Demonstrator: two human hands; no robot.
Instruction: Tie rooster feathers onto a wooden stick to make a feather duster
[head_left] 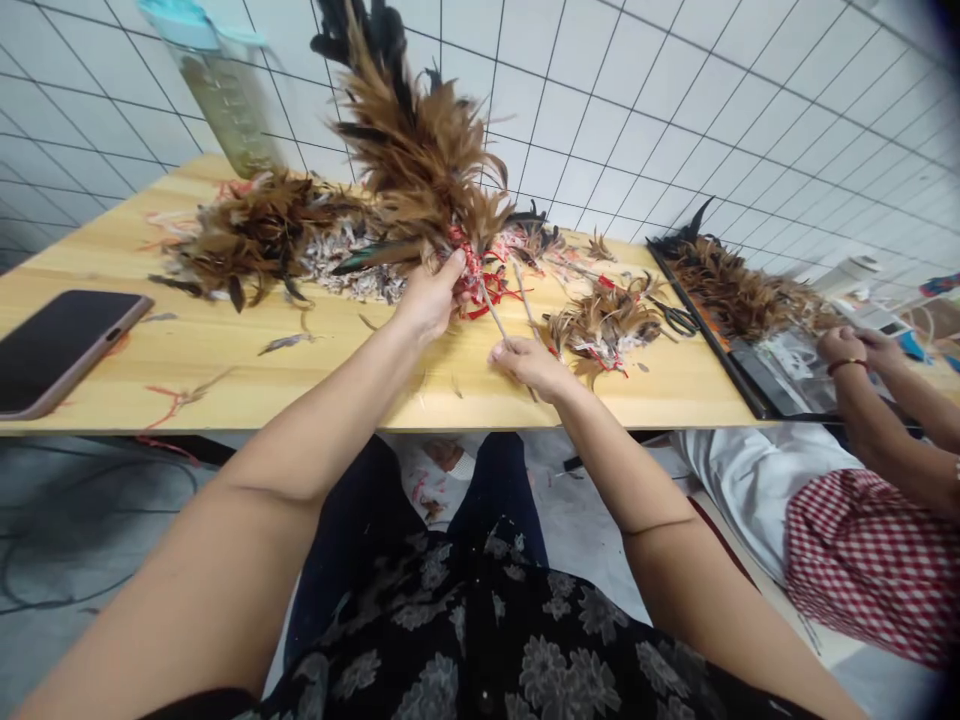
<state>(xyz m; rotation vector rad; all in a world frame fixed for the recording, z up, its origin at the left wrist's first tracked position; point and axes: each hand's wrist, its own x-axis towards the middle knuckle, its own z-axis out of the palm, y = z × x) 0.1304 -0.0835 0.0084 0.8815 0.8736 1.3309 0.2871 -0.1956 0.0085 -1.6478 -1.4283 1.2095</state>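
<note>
My left hand [430, 298] is closed around the base of a brown feather duster [420, 150] that stands upright over the wooden table [225, 385]. Red string [480, 280] is wound around the duster's base. My right hand [531, 362] pinches the thin stick [495, 318] that runs down from the duster. A small bundle of brown feathers [600, 325] lies just to the right of my right hand.
A heap of loose feathers [255, 235] lies at the back left, a phone [60, 350] at the left edge, and scissors [675, 318] by a black tray of feathers [739, 290]. A plastic jug [225, 90] stands behind. Another person's hands [859, 350] work at the right.
</note>
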